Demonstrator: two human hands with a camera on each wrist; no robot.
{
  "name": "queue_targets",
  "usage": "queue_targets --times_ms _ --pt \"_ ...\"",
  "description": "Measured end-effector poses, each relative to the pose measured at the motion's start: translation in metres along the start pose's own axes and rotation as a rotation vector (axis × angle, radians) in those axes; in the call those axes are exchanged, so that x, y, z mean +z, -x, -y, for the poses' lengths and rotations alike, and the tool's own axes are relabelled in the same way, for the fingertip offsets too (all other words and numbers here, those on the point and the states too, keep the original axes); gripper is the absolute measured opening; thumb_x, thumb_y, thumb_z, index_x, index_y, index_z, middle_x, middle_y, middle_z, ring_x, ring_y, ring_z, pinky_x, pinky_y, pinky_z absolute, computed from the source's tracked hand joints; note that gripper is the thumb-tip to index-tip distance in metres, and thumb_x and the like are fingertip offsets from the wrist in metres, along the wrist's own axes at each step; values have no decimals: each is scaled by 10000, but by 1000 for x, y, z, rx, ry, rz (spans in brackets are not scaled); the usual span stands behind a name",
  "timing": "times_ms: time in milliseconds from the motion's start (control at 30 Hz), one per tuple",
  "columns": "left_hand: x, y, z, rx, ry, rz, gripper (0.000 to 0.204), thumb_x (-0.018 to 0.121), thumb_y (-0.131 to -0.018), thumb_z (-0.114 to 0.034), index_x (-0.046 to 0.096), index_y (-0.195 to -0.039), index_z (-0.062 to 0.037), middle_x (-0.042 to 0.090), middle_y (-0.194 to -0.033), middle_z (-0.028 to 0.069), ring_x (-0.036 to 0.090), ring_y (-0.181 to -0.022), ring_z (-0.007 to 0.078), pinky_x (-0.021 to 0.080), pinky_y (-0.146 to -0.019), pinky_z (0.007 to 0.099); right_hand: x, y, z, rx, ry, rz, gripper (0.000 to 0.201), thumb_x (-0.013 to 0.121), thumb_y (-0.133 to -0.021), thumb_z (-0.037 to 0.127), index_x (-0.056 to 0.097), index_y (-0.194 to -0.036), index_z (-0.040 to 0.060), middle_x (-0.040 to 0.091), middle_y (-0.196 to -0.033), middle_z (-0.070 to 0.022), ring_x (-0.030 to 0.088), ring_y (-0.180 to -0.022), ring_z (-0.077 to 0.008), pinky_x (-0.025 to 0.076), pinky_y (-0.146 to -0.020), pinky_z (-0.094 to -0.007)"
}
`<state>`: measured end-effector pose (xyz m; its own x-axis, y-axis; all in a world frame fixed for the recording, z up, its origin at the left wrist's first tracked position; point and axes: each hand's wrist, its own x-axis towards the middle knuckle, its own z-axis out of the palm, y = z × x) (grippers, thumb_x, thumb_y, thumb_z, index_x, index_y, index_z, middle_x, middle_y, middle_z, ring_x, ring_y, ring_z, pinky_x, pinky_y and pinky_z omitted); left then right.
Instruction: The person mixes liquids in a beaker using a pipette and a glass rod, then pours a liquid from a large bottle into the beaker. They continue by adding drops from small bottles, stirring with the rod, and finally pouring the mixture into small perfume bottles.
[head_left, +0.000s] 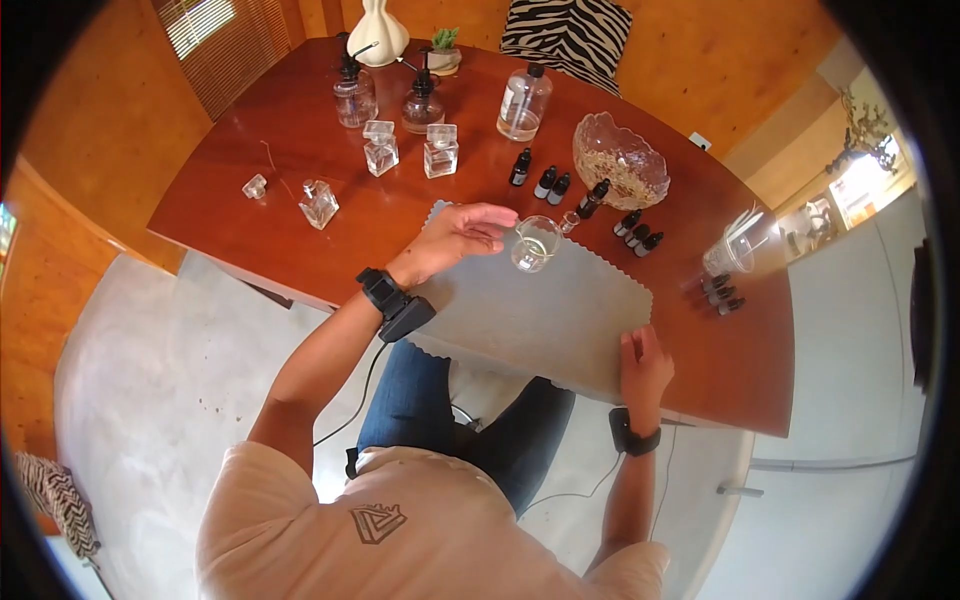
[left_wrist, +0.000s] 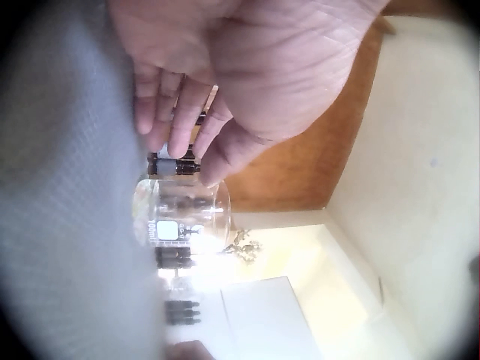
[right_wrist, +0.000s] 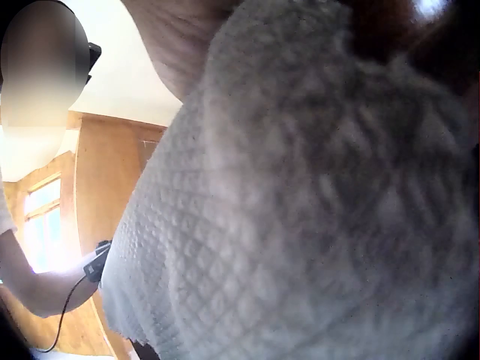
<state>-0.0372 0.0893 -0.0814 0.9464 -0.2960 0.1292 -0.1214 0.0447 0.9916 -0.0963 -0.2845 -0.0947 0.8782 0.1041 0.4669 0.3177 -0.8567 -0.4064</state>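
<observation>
A clear glass beaker [head_left: 535,250] stands on the grey mat [head_left: 520,310] near its back edge. Just left of it is my left hand [head_left: 458,238], fingers extended and slightly bent, holding nothing. In the left wrist view, the fingertips of the left hand [left_wrist: 240,75] are close beside the printed beaker [left_wrist: 187,217]; whether they touch it I cannot tell. My right hand [head_left: 647,372] rests at the mat's right edge with fingers loosely bent. Only part of the right hand [right_wrist: 184,45] shows in the right wrist view, beside the quilted mat [right_wrist: 262,217], its fingers hidden.
Several dark dropper bottles [head_left: 558,188] stand behind and right of the mat, near a glass bowl [head_left: 620,165]. Square glass bottles [head_left: 441,155], pump bottles [head_left: 355,100] and a large bottle [head_left: 523,105] are farther back. A cup with white strips [head_left: 730,255] stands at the right.
</observation>
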Motion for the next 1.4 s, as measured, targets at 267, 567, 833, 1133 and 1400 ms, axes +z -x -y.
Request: queue_targets --times_ms 267,567,833,1133,1400 --pt "-1 -1 -1 -29 -9 19 414 650 -932 4 622 -1344 -30 684 -1243 68 627 -1147 150 494 -1026 303 1 2 -1 0 -1 -40 163 703 -882 145 569 -812 85 612 -682 -97 625 -652 -316 471 -577 -434" --pt "-2 0 1 -20 -4 34 388 614 -947 18 626 -1333 -16 676 -1264 74 617 -1182 158 475 -1047 305 3 4 -6 47 -75 -38 162 717 -868 108 585 -783 67 605 -676 -95 603 -615 -270 453 -564 -392" --pt "-4 0 3 -12 -44 10 344 636 -950 -7 655 -1293 -26 696 -1223 66 630 -1165 159 480 -1027 308 5 6 -10 55 -89 -27 145 719 -870 101 591 -815 62 614 -695 -95 608 -626 -284 458 -563 -395" --pt "0 4 0 29 -86 -32 305 633 -937 -13 676 -1238 -7 702 -1199 49 623 -1128 133 469 -1014 286 -4 -1 -25 13 -277 50 47 659 -896 57 671 -941 53 641 -794 -64 601 -642 -152 471 -577 -325" --pt "2 -3 4 -37 7 -26 359 591 -906 48 647 -1260 30 699 -1173 72 633 -1111 143 453 -1029 274 -80 -53 -134 479 -517 -205 310 579 -830 -45 659 -1122 17 673 -785 -53 582 -577 -108 469 -520 -258"
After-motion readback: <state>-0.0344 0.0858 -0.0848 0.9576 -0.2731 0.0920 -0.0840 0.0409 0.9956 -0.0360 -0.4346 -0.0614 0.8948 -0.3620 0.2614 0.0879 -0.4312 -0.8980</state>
